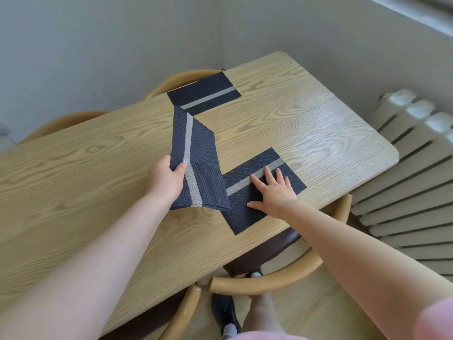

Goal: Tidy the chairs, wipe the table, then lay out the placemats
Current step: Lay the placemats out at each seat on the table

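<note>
The head view looked down on a long wooden counter [306,133] with a pale grain. Two dark placemats lay flat on it, each with a light stripe. The far placemat [206,93] sat at the far edge of the counter. The near placemat [247,212] sat at the near edge, close to the person.

The right hand [274,192] lay flat on the near placemat with its fingers spread out straight. The fingertips touched the light stripe.

The left hand [166,177] held a third placemat [196,155] up above the counter. The thumb was on top and pinched the mat's left edge, with the other fingers hidden under it. This held placemat was tilted and bent a little. Its low corner hung over part of the near placemat, and its top reached toward the far one.

A wooden chair [272,280] with a curved back stood pushed in under the near edge, below the near placemat. Two more curved chair backs [181,81] showed behind the far edge. A white radiator [402,180] stood against the wall to the right. The person's feet in dark shoes [224,312] showed on the floor near the chair.
</note>
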